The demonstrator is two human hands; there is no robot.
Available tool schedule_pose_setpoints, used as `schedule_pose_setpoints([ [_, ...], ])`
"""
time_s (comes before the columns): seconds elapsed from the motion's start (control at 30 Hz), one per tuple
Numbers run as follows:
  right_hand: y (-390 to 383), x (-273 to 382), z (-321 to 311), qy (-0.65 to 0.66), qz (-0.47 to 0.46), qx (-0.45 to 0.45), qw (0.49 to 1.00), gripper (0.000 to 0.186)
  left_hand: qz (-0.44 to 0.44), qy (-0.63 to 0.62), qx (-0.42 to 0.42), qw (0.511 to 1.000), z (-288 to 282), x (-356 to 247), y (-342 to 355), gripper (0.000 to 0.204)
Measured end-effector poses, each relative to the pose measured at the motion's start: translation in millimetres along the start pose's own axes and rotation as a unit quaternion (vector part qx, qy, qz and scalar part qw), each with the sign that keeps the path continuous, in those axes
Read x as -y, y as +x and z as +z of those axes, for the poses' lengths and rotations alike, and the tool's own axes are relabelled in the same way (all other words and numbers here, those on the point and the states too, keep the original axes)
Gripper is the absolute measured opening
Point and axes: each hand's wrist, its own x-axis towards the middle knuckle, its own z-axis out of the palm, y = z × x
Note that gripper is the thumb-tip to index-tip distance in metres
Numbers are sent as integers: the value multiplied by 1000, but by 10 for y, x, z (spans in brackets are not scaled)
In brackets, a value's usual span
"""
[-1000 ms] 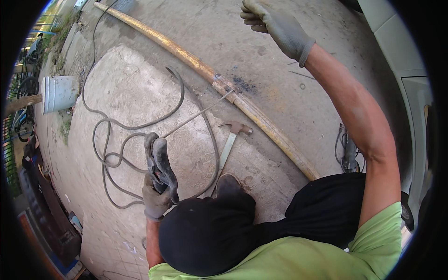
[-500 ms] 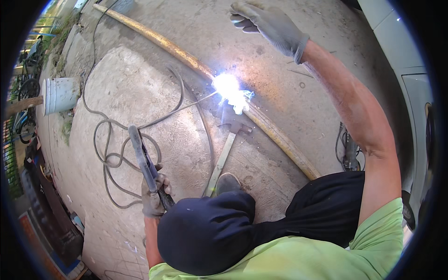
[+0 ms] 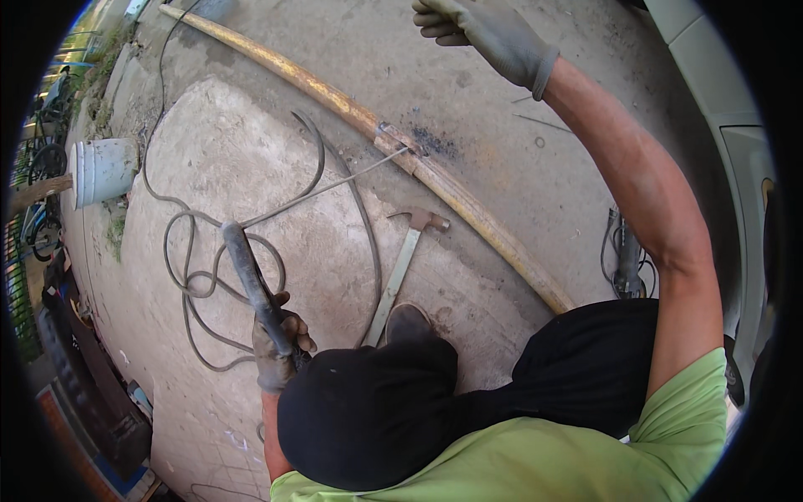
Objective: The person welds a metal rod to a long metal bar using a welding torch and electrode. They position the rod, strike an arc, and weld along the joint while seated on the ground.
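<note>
My gloved left hand grips a dark welding electrode holder at lower centre. Its thin rod reaches up and right to the joint on a long rusty yellow pipe lying diagonally on the concrete. Dark specks mark the ground beside this joint; no glow shows there. My gloved right hand is raised at the top right, empty, fingers loosely bent. A claw hammer with a pale handle lies between my left hand and the pipe, by my boot.
Looped cable spreads over a raised pale slab. A white bucket lies sideways at left, near bicycles and a fence. A black power tool with cord lies at right, near a pale vehicle.
The bright arc at the joint half a second ago has gone out. Since a second ago the holder has shifted left, and my right hand has moved slightly up and left.
</note>
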Motion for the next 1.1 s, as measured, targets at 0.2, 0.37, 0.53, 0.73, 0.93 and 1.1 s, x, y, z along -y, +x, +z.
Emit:
schedule_pose_setpoints([
  [0.2,-7,-9,1,-2,11,-10,1000,40,-12,11,2,1000,9,8,-23,59],
  [0.37,-8,-1,-19,-11,9,-11,1000,39,-16,21,-13,1000,68,-14,-40,60],
  [0.53,16,-17,-25,-6,2,1,1000,39,-9,13,2,1000,35,26,-34,60],
  [0.73,-22,33,-3,-22,7,-5,1000,41,-11,53,-1,999,-8,41,-1,56],
  [0.93,-14,13,-6,-25,10,-10,1000,43,-9,53,2,999,38,21,-18,57],
  [1.1,-41,115,33,-36,32,-15,999,42,-8,21,-8,1000,-20,72,-35,57],
])
